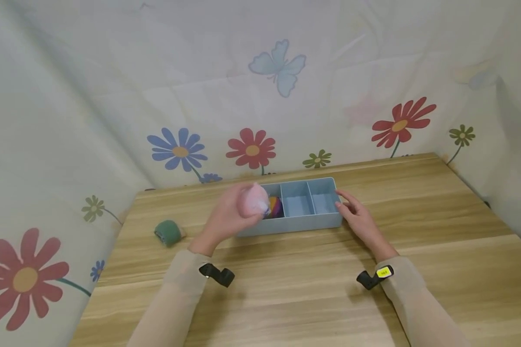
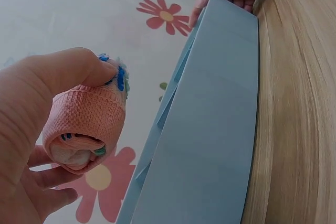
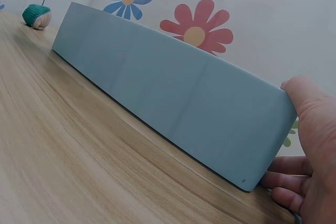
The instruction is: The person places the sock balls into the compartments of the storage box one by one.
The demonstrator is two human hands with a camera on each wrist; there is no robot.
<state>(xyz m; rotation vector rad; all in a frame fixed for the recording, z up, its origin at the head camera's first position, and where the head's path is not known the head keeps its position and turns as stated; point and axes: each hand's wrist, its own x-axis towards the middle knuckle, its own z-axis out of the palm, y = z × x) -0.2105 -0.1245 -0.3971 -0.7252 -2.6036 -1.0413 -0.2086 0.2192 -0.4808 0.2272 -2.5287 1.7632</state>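
Note:
My left hand (image 1: 226,214) holds a rolled pink sock (image 2: 86,114) with blue and white marks, thumb on top and fingers around its far side. The hand and sock are above the left part of a blue-grey divided box (image 1: 299,222). A multicoloured, purple-and-orange bundle (image 1: 275,207) lies in a compartment just right of the pink sock. At the box's right end my right hand (image 1: 359,217) grips the end wall, thumb at the near top corner and fingers along the end. The hand and sock hide the leftmost part of the box.
A rolled green sock (image 1: 168,233) with a beige part lies on the wooden table (image 1: 286,294), left of the box. Behind the table hangs a white flower-printed curtain (image 1: 208,96). Two compartments of the box, middle and right, show bare floors.

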